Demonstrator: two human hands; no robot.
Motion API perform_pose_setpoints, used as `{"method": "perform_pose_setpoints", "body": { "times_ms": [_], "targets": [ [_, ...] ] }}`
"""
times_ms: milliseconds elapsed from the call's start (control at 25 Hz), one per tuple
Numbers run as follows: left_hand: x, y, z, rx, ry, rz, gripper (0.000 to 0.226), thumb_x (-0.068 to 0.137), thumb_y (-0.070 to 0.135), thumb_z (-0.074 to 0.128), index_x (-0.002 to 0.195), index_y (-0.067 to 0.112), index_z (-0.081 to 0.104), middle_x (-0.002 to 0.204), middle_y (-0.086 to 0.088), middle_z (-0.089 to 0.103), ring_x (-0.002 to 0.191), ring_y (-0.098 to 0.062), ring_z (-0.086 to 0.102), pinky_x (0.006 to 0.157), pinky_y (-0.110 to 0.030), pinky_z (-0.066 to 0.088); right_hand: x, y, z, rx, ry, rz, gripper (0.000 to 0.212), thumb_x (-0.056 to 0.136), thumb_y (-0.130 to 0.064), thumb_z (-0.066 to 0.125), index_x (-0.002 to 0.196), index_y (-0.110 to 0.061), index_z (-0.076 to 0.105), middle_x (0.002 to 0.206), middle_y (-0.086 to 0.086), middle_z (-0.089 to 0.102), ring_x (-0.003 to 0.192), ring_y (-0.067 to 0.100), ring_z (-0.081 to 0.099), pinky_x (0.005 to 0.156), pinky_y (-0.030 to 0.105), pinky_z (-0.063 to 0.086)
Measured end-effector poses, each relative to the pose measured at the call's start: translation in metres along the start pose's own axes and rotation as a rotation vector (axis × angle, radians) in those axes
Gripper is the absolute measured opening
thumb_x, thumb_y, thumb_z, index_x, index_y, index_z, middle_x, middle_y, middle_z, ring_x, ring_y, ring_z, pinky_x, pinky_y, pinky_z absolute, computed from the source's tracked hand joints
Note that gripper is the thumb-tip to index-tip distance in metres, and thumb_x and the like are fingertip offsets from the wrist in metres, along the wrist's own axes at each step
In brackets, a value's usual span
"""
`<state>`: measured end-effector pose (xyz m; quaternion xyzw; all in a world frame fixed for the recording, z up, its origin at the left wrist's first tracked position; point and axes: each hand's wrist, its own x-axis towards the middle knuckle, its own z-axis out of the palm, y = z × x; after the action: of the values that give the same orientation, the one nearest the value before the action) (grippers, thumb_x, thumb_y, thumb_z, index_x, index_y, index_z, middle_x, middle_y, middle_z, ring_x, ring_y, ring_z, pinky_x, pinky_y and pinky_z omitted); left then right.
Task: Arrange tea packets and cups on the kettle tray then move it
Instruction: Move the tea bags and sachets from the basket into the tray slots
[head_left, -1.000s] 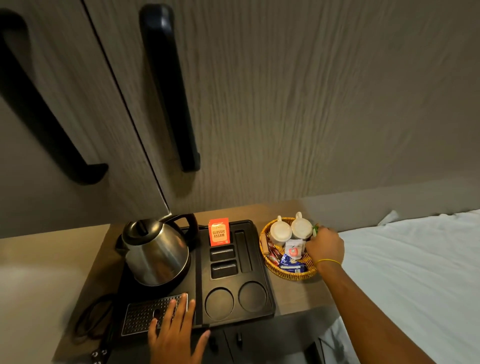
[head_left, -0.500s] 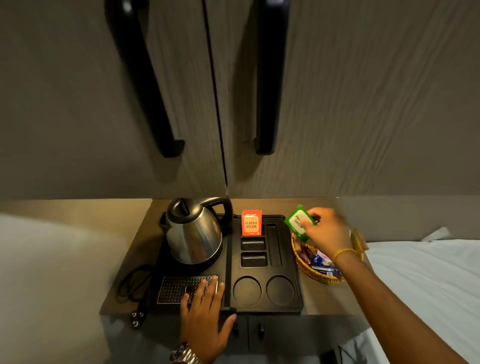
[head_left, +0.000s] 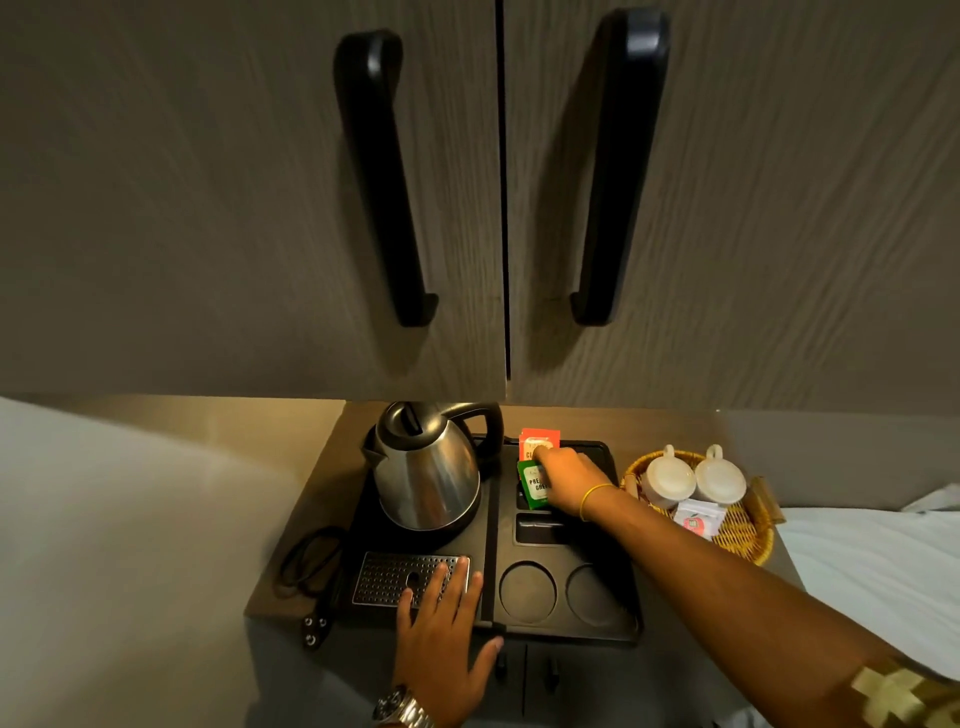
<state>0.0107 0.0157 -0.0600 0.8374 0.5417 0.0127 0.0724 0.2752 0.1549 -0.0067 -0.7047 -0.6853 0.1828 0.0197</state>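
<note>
Behind right hand (head_left: 569, 480), half-hidden green packet (head_left: 535, 486)

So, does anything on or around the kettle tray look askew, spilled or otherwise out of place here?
Nothing spilled or damaged. The green tea packet leans tilted in its slot, but the right hand is on it, mid-placement. Both cups sit upside down in the basket, not on the tray.
</note>
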Motion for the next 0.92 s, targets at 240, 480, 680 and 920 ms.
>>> {"method": "perform_pose_setpoints", "body": {
  "times_ms": [240,480,680,920],
  "targets": [
    [0.004,-0.001,0.008,-0.015,-0.007,-0.004,0.087,0.074,0.076,0.054,0.148,0.031,0.043,0.158,0.003,0.04,0.144,-0.019,0.029,0.102,-0.061,0.04,-0.001,0.0,0.014,0.277,0.049,0.021,0.029,0.098,-0.016,0.059,0.126,-0.013,0.054,0.128,0.018,0.065,0.117,0.036,0.066,0.096,0.05,0.056],
    [0.012,-0.001,0.013,0.006,0.004,-0.011,0.083,0.083,0.082,0.029,0.143,0.03,0.05,0.154,0.001,0.045,0.14,-0.022,0.034,0.098,-0.063,0.041,-0.016,-0.007,0.014,0.128,0.147,0.066,0.054,0.092,-0.035,0.063,0.139,-0.015,0.044,0.142,0.014,0.047,0.125,0.036,0.047,0.101,0.052,0.049],
    [0.012,0.004,0.01,-0.003,0.046,-0.013,0.085,0.084,0.081,0.019,0.14,0.028,0.055,0.152,-0.001,0.05,0.138,-0.025,0.039,0.101,-0.062,0.036,-0.078,0.036,-0.024,0.174,0.576,0.07,0.027,0.089,-0.031,0.059,0.113,-0.018,0.062,0.115,0.006,0.056,0.104,0.026,0.051,0.088,0.045,0.051],
    [0.01,0.004,0.014,0.012,0.04,-0.015,0.084,0.083,0.079,0.023,0.143,0.029,0.053,0.157,0.001,0.042,0.141,-0.026,0.043,0.106,-0.062,0.031,-0.149,0.158,-0.006,-0.095,0.461,0.359,0.036,0.086,-0.043,0.071,0.118,-0.028,0.071,0.142,0.009,0.05,0.122,0.032,0.048,0.096,0.048,0.05]
  ]
}}
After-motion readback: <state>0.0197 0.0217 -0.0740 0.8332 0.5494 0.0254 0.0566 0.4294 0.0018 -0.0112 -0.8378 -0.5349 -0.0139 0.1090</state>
